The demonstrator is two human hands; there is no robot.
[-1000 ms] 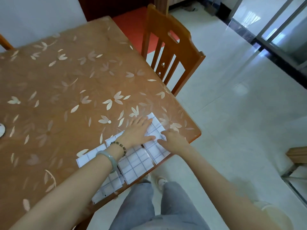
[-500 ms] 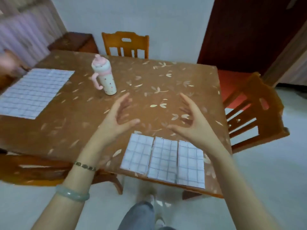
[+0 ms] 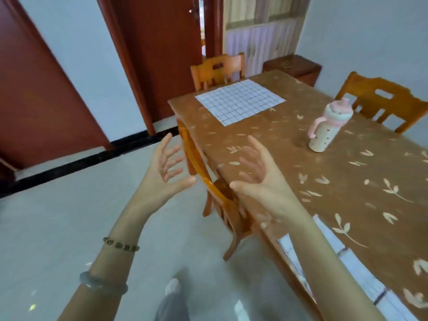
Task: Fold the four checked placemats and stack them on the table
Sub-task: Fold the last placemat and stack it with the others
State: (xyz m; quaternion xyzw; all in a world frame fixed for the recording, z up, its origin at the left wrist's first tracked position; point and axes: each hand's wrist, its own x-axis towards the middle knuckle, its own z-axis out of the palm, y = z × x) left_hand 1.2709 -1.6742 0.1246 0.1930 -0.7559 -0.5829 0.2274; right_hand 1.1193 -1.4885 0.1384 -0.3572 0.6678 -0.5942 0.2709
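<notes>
One white checked placemat (image 3: 239, 100) lies flat and unfolded at the far corner of the brown leaf-patterned table (image 3: 347, 181). A folded checked placemat (image 3: 361, 281) rests at the near table edge, partly hidden under my right forearm. My left hand (image 3: 165, 167) and my right hand (image 3: 257, 174) are both raised in the air, palms facing each other, fingers spread, holding nothing. The left hand hovers over the floor, the right over the table's left edge.
A pink and white lidded cup (image 3: 328, 126) stands upright mid-table. An orange wooden chair (image 3: 220, 200) is tucked under the table's left side between my hands. More chairs stand at the far end (image 3: 217, 68) and right side (image 3: 379, 100). Grey floor lies to the left.
My view has swung left along the table. The folded placemat has dropped to the lower right, and the unfolded one now lies ahead. Both hands stay raised and empty.
</notes>
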